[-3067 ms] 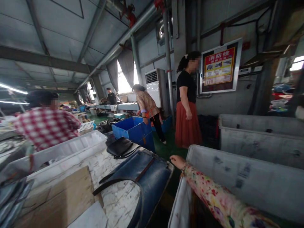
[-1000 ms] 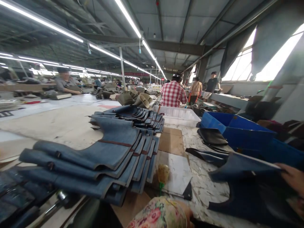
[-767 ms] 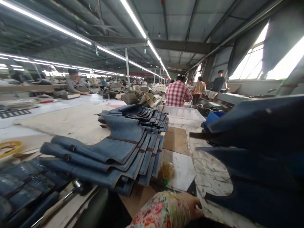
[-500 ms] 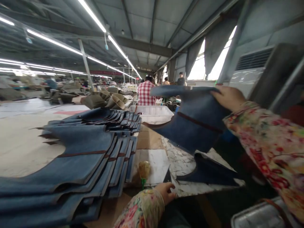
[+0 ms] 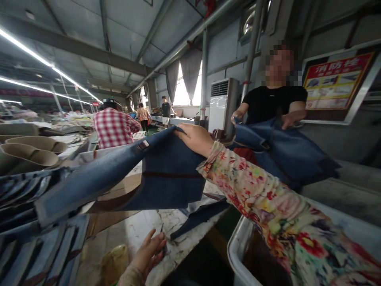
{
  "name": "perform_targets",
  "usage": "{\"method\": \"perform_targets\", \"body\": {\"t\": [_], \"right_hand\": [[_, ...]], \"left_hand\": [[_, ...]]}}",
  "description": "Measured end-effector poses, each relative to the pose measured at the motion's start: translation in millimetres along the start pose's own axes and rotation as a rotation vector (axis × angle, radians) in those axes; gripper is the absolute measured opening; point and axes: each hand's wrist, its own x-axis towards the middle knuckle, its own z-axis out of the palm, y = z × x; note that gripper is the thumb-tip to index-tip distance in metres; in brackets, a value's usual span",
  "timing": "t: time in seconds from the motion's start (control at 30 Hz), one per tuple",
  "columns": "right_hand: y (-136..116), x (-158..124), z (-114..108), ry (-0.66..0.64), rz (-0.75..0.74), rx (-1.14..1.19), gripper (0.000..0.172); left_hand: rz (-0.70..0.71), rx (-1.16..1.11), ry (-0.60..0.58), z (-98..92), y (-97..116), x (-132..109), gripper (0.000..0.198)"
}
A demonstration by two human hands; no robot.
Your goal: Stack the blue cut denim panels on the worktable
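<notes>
- The denim piece hangs in the air over the surface, lifted by its top edge, a brown seam running across it
- The right hand is clamped on that top edge, floral sleeve stretching back to the lower right
- The left hand lies flat on the surface near its front edge, fingers apart, holding nothing
- Just left of it sits a yellowish lump, blurred
- A stack of like denim pieces fills the left of the surface
- A grey bin stands below the right arm
- Across the bin a person in a black shirt holds another denim piece in both hands
- Further back, a person in a red check shirt faces away
</notes>
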Motion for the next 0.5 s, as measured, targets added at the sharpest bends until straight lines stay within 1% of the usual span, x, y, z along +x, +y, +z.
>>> {"method": "perform_targets", "body": {"t": [0.1, 0.17, 0.23, 0.33, 0.4, 0.43, 0.5], "right_hand": [[6.7, -4.0, 2.5, 0.029, 0.01, 0.061, 0.028], [13.5, -7.2, 6.3, 0.038, 0.014, 0.094, 0.026], [19.8, -11.5, 11.9, 0.039, 0.021, 0.124, 0.026], [23.6, -20.7, 22.9, 0.043, 0.03, 0.167, 0.024], [20.6, -27.4, 30.3, 0.04, 0.03, 0.189, 0.024], [17.4, -30.6, 33.5, 0.035, 0.026, 0.196, 0.024], [8.9, -35.9, 38.7, 0.023, 0.012, 0.202, 0.025]], "left_hand": [[-0.036, -0.168, 0.024, 13.9, 15.3, 6.4, 0.068], [0.012, -0.265, -0.024, 22.0, 19.5, 14.0, 0.067], [0.079, -0.34, -0.103, 30.5, 17.6, 22.7, 0.063], [0.108, -0.37, -0.182, 46.2, 4.7, 32.8, 0.063], [0.111, -0.253, -0.195, 58.7, -8.4, 35.4, 0.063], [0.111, -0.128, -0.202, 65.3, -15.4, 35.5, 0.063], [0.151, 0.22, -0.246, 78.3, -28.8, 34.1, 0.061]]}}
